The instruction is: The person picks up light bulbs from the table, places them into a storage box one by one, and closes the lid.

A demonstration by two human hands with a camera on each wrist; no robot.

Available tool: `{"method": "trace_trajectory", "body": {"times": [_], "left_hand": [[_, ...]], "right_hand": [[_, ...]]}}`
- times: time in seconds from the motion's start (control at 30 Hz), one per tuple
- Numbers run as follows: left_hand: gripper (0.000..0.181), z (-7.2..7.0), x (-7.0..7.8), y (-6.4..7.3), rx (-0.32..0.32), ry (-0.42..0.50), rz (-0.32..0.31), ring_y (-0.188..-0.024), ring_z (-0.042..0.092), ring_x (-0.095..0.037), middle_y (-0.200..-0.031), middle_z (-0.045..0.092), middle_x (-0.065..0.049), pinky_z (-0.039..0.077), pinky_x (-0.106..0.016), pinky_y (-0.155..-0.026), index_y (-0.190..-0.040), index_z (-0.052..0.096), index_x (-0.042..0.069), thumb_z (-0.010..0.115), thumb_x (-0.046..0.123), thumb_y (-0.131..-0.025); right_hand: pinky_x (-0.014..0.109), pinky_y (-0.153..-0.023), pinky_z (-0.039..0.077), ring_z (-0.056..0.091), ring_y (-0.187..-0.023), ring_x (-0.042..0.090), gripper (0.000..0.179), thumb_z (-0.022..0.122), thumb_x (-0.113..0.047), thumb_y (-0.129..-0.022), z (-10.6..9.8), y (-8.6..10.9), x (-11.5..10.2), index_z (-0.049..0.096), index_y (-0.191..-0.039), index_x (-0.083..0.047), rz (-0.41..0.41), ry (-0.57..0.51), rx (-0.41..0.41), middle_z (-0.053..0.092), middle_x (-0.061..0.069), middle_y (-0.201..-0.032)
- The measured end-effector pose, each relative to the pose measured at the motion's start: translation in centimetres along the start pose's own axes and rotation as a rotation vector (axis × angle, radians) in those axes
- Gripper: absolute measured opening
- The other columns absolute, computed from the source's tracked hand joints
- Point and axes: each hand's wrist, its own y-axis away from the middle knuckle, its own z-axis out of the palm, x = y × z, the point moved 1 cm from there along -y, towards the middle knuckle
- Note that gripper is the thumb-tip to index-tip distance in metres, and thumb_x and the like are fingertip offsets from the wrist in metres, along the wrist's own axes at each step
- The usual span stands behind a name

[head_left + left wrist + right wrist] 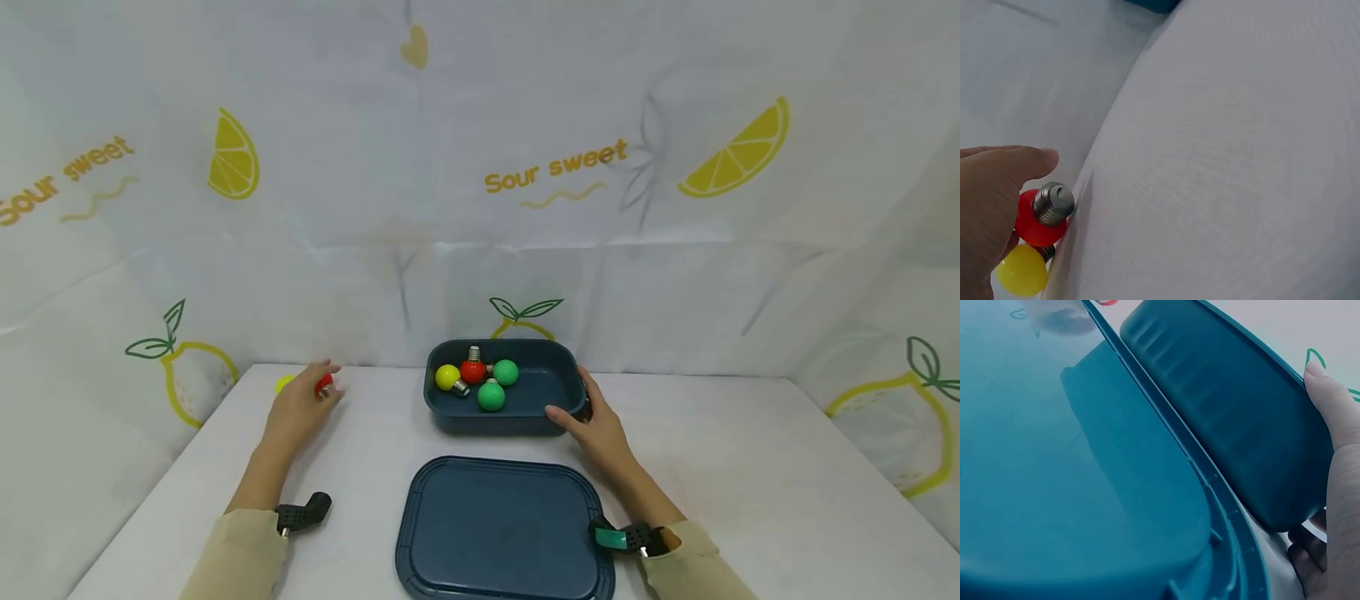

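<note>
My left hand (303,408) is at the far left of the table, thumb and fingers spread around a red light bulb (1038,222) with a metal screw base. A yellow bulb (1021,270) lies beside the red one, partly behind the hand in the head view. At the right end of a dark blue plastic box (502,425), my right hand (600,425) holds the corner, thumb on the front wall and fingers around the end. Inside the box are a yellow bulb (447,377), a red bulb (472,372) and two green bulbs (491,396), grouped toward its left side.
A dark blue lid (502,525) with a raised rim lies flat in front of the box, near the right forearm. Behind the white table (720,450) hangs a white sheet (337,167) printed with lemons and lettering.
</note>
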Motion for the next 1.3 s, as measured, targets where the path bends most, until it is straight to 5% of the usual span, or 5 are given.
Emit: {"method": "trace_trajectory", "body": {"times": [0.17,0.5,0.93,1.3], "left_hand": [[0.039,0.3,-0.6,0.4,-0.021,-0.014,-0.04,-0.136,0.051,-0.046,-0.145,0.057,-0.023,0.043,-0.062,-0.11,-0.13,0.066,0.002,0.07,0.015,-0.093],[0.035,1.1,-0.9,0.6,-0.027,0.017,-0.013,-0.134,0.05,-0.043,-0.141,0.059,-0.021,0.045,-0.06,-0.11,-0.119,0.072,0.004,0.078,0.02,-0.088],[0.037,1.5,0.1,1.0,-0.015,0.009,-0.001,-0.133,0.055,-0.042,-0.142,0.06,-0.02,0.047,-0.058,-0.109,-0.123,0.07,0.007,0.076,0.025,-0.092],[0.04,1.6,0.9,1.4,0.023,0.076,0.028,-0.099,0.065,-0.03,-0.112,0.073,-0.014,0.057,-0.052,-0.094,-0.131,0.067,0.013,0.072,0.028,-0.095]], "right_hand": [[0.055,-0.122,0.033,0.028,-0.154,0.039,0.098,0.068,-0.052,-0.092,0.2,0.0,0.0,0.008,-0.164,-0.023,-0.002,0.0,0.002,0.017,0.017,-0.17],[0.054,-0.122,0.033,0.029,-0.154,0.038,0.1,0.069,-0.054,-0.091,0.2,-0.3,0.3,0.008,-0.164,-0.025,0.014,-0.007,-0.001,0.017,0.014,-0.17],[0.053,-0.123,0.031,0.026,-0.155,0.037,0.1,0.068,-0.055,-0.091,0.3,-0.3,0.5,0.007,-0.164,-0.025,0.017,0.007,0.002,0.016,0.015,-0.17],[0.053,-0.122,0.033,0.028,-0.154,0.038,0.099,0.068,-0.054,-0.091,0.2,-0.2,0.4,0.008,-0.164,-0.025,0.01,0.002,0.001,0.017,0.016,-0.17]]}}
